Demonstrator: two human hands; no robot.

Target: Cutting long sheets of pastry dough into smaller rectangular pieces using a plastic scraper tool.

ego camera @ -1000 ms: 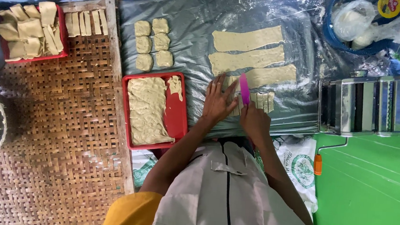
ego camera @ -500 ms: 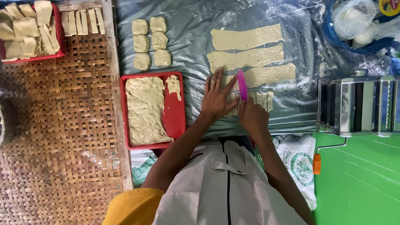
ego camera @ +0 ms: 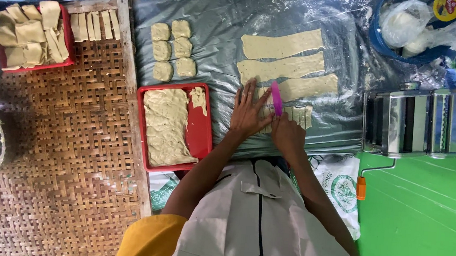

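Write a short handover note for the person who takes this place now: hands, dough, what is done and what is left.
Left hand lies flat on the nearest dough strip. Right hand holds the pink cutter on it. This strip is partly cut into small pieces. Three long strips above remain uncut. Six dough lumps wait beside the red tray of dough.

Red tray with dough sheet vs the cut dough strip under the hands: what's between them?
Head view: the left hand lies flat there on the grey plastic sheet, between the red tray and the cut dough strip.
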